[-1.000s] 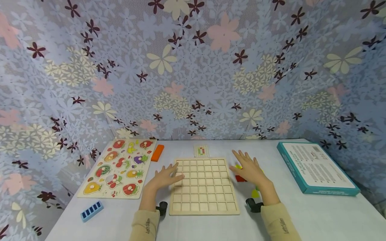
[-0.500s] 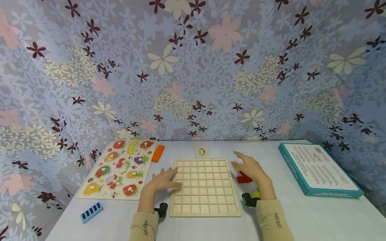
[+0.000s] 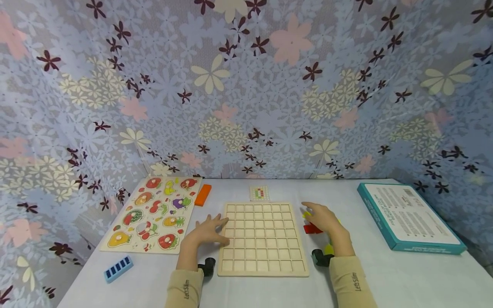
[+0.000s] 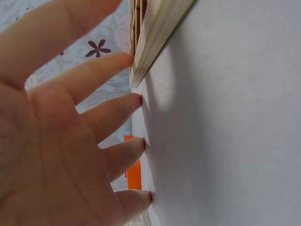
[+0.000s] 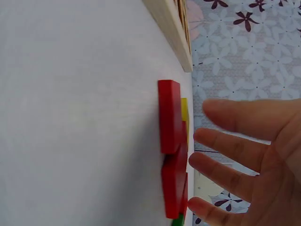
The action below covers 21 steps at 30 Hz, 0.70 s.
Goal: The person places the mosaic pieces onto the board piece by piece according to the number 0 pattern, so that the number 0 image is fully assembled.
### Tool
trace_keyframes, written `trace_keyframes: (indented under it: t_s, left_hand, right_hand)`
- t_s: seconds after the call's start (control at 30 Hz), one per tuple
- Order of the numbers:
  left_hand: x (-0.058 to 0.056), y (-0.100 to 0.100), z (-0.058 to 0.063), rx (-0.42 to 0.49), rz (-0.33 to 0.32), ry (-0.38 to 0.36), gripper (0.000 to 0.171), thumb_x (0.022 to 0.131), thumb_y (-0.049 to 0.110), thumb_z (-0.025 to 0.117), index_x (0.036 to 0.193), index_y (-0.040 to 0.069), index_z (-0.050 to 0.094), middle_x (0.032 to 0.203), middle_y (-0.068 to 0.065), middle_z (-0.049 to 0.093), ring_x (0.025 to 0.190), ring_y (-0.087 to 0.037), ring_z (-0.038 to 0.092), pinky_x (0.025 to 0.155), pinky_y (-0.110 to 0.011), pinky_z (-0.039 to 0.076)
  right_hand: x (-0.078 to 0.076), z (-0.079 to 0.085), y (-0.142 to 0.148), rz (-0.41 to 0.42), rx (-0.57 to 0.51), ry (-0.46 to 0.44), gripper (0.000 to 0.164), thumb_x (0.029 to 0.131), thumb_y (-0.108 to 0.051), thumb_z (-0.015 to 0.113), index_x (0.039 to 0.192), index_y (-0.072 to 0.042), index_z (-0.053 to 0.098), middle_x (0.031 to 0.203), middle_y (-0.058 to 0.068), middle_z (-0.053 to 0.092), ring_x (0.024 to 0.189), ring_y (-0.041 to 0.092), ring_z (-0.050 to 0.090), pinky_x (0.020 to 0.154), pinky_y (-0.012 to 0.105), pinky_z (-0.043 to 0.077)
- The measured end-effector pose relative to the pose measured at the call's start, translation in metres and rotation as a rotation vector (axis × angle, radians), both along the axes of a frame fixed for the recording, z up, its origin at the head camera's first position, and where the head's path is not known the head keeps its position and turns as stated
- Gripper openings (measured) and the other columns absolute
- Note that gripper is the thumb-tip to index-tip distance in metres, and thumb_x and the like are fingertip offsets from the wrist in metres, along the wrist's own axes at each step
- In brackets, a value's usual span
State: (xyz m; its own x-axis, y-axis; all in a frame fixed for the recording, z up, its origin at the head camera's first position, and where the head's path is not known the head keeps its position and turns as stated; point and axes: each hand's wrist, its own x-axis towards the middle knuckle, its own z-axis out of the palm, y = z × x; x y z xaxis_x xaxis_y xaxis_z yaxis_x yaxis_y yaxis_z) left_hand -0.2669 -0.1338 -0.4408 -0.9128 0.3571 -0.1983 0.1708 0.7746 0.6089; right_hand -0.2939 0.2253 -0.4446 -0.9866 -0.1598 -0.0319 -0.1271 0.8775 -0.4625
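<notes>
A pale wooden grid board lies in the middle of the table in the head view. My left hand is spread at its left edge; in the left wrist view the fingers are extended with nothing in them, one fingertip near the board's side. Over on the right, my right hand hovers above coloured blocks and hides part of them. Red blocks and a yellow block lie beside its loosely bent fingers in the right wrist view, with a gap between. A green block shows at the bottom.
Behind the board lies a small pattern card. To the left are a fruit puzzle board, an orange block and a light blue slotted piece. A teal-edged box lies at the right. A floral cloth hangs behind the table.
My right hand has come lower over the coloured blocks, its spread fingers drawn closer together. My left hand has shifted slightly left, its thumb back to the board's edge.
</notes>
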Motion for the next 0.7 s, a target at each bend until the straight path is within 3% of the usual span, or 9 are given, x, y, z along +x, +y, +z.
trace_keyframes:
  t_s: [0.33,0.7]
  left_hand:
    - [-0.0016,0.0005,0.0001,-0.016,0.0,0.005,0.075,0.068,0.02,0.077,0.136,0.01,0.047,0.147,-0.021,0.03,0.136,-0.047,0.011,0.102,-0.071,-0.003]
    - [0.0003,0.0002,0.0013,-0.016,-0.006,0.008,0.074,0.069,0.018,0.077,0.136,0.009,0.047,0.147,-0.021,0.03,0.136,-0.048,0.011,0.102,-0.07,-0.003]
  right_hand:
    - [-0.0021,-0.0033,-0.0006,-0.018,0.099,-0.022,0.046,0.082,-0.002,0.061,0.127,-0.002,0.054,0.125,0.023,0.055,0.115,0.044,0.048,0.085,0.067,0.037]
    - [0.0011,-0.0022,-0.0042,-0.012,0.162,0.008,0.041,0.083,-0.008,0.062,0.123,-0.005,0.059,0.107,0.019,0.057,0.096,0.038,0.054,0.076,0.059,0.042]
